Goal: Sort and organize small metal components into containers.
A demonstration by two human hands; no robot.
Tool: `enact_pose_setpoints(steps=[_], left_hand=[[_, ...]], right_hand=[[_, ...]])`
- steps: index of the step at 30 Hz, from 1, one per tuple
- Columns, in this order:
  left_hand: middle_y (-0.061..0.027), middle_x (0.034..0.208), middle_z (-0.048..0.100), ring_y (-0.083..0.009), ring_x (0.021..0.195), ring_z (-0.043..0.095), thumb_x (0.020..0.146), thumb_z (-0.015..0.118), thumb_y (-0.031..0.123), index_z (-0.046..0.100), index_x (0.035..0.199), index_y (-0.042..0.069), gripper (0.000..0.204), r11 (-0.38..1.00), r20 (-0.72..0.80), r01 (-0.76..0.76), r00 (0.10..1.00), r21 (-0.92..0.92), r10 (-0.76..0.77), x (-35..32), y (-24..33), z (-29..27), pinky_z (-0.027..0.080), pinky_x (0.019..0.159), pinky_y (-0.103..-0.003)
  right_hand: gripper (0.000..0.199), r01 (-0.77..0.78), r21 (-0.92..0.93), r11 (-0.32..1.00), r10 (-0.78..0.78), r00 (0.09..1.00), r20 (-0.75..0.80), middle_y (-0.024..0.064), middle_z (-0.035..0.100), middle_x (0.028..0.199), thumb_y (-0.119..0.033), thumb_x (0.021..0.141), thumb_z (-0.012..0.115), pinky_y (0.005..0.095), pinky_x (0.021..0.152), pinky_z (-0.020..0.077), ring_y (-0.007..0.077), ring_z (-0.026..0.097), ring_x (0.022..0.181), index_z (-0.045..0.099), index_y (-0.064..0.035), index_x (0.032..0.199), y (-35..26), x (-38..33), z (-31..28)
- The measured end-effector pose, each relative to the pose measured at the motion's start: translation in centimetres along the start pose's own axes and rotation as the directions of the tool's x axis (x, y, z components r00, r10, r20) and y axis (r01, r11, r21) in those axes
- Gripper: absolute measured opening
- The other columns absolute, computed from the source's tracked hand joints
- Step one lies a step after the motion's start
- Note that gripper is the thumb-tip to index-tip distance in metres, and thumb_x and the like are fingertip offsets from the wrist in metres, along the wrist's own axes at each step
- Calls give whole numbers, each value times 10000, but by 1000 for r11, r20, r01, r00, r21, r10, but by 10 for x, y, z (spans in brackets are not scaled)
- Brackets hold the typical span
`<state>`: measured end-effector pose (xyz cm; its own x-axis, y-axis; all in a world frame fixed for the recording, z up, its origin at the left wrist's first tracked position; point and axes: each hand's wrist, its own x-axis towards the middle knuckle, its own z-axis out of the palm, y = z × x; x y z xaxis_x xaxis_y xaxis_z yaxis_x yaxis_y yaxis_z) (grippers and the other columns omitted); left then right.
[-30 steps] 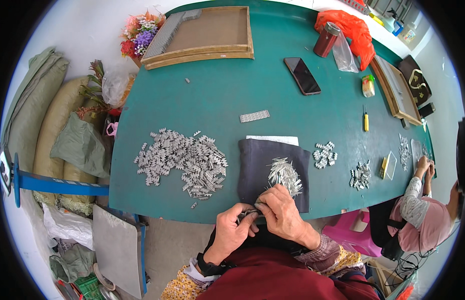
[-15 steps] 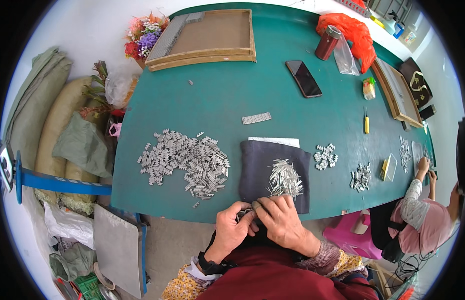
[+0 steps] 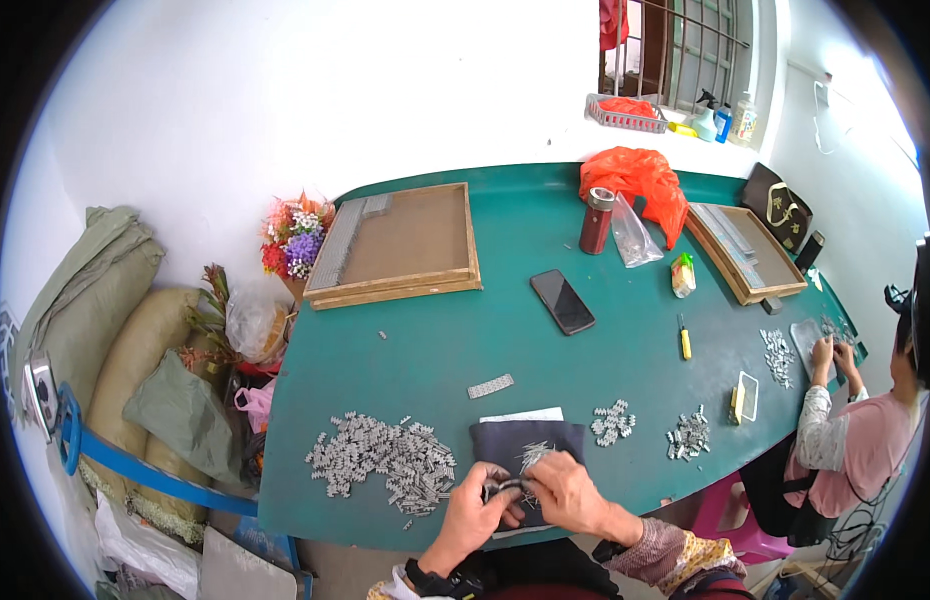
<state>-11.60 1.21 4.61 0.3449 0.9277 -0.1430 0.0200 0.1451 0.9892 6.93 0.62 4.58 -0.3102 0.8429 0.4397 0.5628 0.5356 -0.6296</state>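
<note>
My left grip [image 3: 477,515] is clasped around a small dark piece [image 3: 504,486], its details too small to tell. My right grip [image 3: 577,498] meets it from the other side; I cannot tell what those fingertips grasp. The piece is over a dark cloth [image 3: 495,438] on the green bench [image 3: 425,345], near thin metal pins [image 3: 533,455], right of a heap of grey links [image 3: 370,455].

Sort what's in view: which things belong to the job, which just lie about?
Likely job things: small piece in left hand and right hand; silvery pins; dark cloth; grey links.

Apparently just lying about: phone; red flask; red bag; flowers.
</note>
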Motion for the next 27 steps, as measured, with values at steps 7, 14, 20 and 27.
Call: enact_pose_setpoints(steps=[7, 14, 20, 27], left_hand=[[-144, 824, 668, -205, 648, 695, 945, 582, 16, 590, 991, -90, 116, 987, 14, -10, 1000, -163, 13, 60, 0, -31, 573, 529, -282], [-123, 788, 661, -161, 583, 673, 900, 649, 52, 629, 908, -76, 129, 990, -130, 108, 987, 87, -96, 111, 1, -46, 494, 431, -271], [-211, 927, 659, -281, 757, 679, 789, 740, 111, 658, 1050, -68, 327, 808, -262, -50, 933, 587, 248, 156, -5, -58, 534, 671, -367], [-170, 964, 640, -315, 754, 646, 808, 706, 20, 655, 1040, -10, 240, 768, -366, -151, 811, 623, 456, 53, 1, -66, 515, 617, -362]], right_hand=[[69, -49, -90, 995, 52, 998, 21, 149, 623, 840, -35, 832, 627, 443, 763, 454, 347, 600, 848, 610, -4, 891, 49, 45, -22], [84, -94, -164, 982, 111, 988, 102, 160, 631, 865, -82, 863, 597, 453, 803, 441, 353, 602, 887, 606, -3, 891, 103, 88, 0], [161, -107, -345, 933, 143, 987, 80, 141, 647, 896, -145, 878, 629, 456, 832, 436, 338, 601, 920, 637, -3, 952, 133, 119, 6], [142, -83, -283, 955, 109, 991, 79, 138, 631, 865, -137, 880, 629, 438, 820, 441, 342, 581, 878, 656, -17, 952, 113, 85, -36]])
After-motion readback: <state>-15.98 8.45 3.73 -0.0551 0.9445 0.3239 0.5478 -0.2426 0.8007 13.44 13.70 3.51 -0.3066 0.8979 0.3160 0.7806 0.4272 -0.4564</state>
